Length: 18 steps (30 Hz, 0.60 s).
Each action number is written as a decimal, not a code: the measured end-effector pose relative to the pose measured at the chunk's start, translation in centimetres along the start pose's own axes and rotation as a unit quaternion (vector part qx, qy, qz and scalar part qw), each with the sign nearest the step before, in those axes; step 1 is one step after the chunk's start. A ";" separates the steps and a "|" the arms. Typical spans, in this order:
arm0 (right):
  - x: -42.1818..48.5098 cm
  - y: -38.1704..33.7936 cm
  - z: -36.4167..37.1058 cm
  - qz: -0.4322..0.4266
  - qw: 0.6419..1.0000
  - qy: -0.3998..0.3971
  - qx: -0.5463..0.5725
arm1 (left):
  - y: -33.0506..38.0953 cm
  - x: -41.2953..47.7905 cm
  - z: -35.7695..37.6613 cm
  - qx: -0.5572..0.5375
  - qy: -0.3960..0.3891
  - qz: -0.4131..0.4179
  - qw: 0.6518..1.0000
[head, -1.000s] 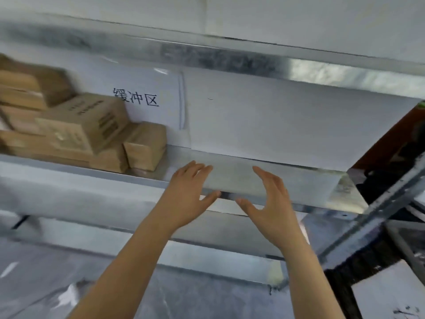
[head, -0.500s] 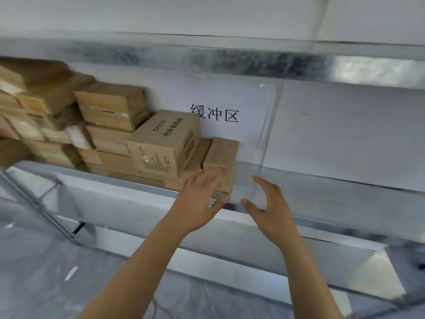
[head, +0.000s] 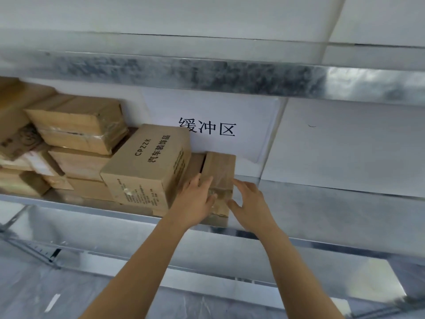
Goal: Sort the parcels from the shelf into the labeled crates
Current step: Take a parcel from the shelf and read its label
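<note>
A small taped cardboard parcel (head: 220,171) stands at the right end of a pile of brown parcels on the metal shelf (head: 333,215). My left hand (head: 195,201) lies against its left side and front, fingers fairly straight. My right hand (head: 250,203) is at its right side, fingers spread and thumb near its front corner. A larger printed box (head: 147,169) sits just left of it, tilted. No crate is in view.
More stacked cardboard parcels (head: 76,125) fill the shelf's left part. A white paper sign (head: 211,127) with black characters hangs on the back wall. A metal shelf beam (head: 207,74) runs overhead. The shelf's lower front rail (head: 207,256) runs under my forearms.
The view has swung left, bringing the pile toward the middle. Both hands have reached forward from the shelf's edge to either side of the small end parcel.
</note>
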State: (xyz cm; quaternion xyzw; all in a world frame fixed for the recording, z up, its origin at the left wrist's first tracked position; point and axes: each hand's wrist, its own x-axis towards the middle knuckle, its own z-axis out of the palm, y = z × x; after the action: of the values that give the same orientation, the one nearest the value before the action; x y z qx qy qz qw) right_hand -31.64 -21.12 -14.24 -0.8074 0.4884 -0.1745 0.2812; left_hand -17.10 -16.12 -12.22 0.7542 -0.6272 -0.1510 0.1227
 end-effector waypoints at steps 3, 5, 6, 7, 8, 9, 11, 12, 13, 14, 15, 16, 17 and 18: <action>2.4 0.7 0.1 0.009 1.000 -0.029 -0.002 | 0.1 2.2 0.3 -0.022 -0.022 -0.036 0.999; 3.7 1.1 0.4 0.017 0.999 -0.051 0.000 | 0.2 3.3 0.3 -0.055 -0.027 -0.054 0.997; 4.2 1.2 0.5 0.020 0.998 -0.057 0.000 | 0.2 3.7 0.4 -0.074 -0.028 -0.060 0.995; 4.5 1.4 0.6 0.020 0.998 -0.059 0.006 | 0.2 3.9 0.5 -0.090 -0.027 -0.063 0.994; 4.8 1.5 0.6 0.021 0.998 -0.054 0.018 | 0.2 4.1 0.7 -0.102 -0.024 -0.063 0.992; 4.9 1.6 0.5 0.021 0.998 -0.045 0.036 | 0.1 4.3 0.8 -0.118 -0.017 -0.060 0.991; 5.1 1.8 0.4 0.020 0.997 -0.026 0.069 | 0.1 4.7 0.8 -0.157 0.001 -0.052 0.986; 5.2 1.8 0.3 0.023 0.996 -0.024 0.083 | 0.2 4.8 0.8 -0.171 0.011 -0.051 0.984; 5.2 1.8 0.3 0.027 0.994 -0.023 0.099 | 0.3 4.8 0.7 -0.182 0.019 -0.054 0.982; 5.2 1.8 0.3 0.030 0.993 -0.022 0.114 | 0.3 4.8 0.6 -0.192 0.025 -0.058 0.979; 5.1 1.8 0.2 0.033 0.991 -0.020 0.126 | 0.3 4.8 0.6 -0.202 0.029 -0.061 0.977; 5.0 1.7 0.2 0.034 0.990 -0.017 0.134 | 0.3 4.7 0.6 -0.211 0.030 -0.064 0.975; 4.7 1.7 0.2 0.034 0.989 -0.013 0.143 | 0.3 4.5 0.7 -0.216 0.030 -0.065 0.974; 4.5 1.5 0.1 0.036 0.987 -0.007 0.158 | 0.3 4.3 0.7 -0.217 0.033 -0.065 0.973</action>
State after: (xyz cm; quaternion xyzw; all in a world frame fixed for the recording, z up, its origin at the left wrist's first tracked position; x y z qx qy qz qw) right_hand -30.56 -25.60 -15.26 -0.7363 0.4812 -0.2335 0.4144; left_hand -16.96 -20.40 -13.10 0.7528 -0.5250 -0.2667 0.2942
